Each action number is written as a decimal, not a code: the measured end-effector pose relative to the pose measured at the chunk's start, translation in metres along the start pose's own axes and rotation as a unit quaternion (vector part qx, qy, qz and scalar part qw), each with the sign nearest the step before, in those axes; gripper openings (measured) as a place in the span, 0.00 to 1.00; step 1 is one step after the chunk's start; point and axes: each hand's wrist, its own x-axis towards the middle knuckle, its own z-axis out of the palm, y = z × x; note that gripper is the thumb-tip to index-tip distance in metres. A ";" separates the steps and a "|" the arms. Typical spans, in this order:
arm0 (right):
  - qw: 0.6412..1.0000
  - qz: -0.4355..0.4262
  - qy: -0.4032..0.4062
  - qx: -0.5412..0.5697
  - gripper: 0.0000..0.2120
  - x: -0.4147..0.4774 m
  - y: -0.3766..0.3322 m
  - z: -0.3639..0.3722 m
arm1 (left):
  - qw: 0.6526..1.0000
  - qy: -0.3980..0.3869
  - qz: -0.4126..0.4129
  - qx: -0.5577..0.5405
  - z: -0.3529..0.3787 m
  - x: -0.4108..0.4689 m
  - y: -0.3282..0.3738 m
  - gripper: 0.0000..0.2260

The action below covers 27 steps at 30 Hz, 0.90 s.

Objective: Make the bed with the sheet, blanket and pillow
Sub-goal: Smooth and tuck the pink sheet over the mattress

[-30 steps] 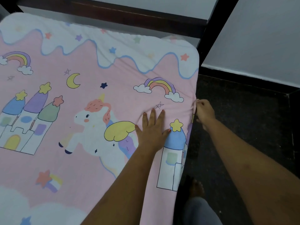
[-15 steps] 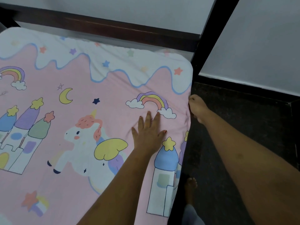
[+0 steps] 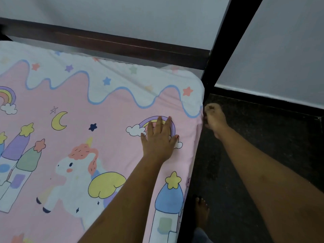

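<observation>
A pink sheet printed with unicorns, castles and rainbows covers the mattress, with a white wavy border along its far edge. My left hand lies flat on the sheet over a rainbow near the far right corner, fingers straight and spread. My right hand is blurred, just off the mattress's right side. Its fingers are curled at the sheet's hanging edge and seem to pinch the fabric there. No blanket or pillow is in view.
A dark wooden bed rail runs along the far side against a grey wall. A black bed post rises at the far right corner. To the right is dark floor, and my bare foot stands beside the bed.
Both hands have slid along the right edge toward the far corner. The left hand moved from beside the castle up onto the rainbow, and the right hand followed along the sheet's side.
</observation>
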 end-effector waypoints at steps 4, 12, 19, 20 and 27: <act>0.999 -0.012 -0.026 0.015 0.15 0.033 -0.033 0.000 | 1.000 0.014 -0.008 0.000 -0.004 0.019 0.011 0.28; 0.988 -0.095 0.004 -0.120 0.09 0.053 -0.040 0.006 | 0.999 0.029 -0.032 -0.005 -0.022 0.064 0.035 0.26; 0.983 -0.022 0.069 -0.169 0.10 0.066 -0.034 0.010 | 0.993 0.110 0.023 0.037 -0.038 0.102 0.048 0.22; 0.985 -0.010 0.064 -0.160 0.10 0.068 -0.036 0.012 | 0.993 0.105 0.030 0.040 -0.040 0.107 0.049 0.23; 0.998 0.061 0.011 0.005 0.10 0.082 -0.024 0.017 | 0.990 0.120 0.059 0.036 -0.051 0.146 0.054 0.21</act>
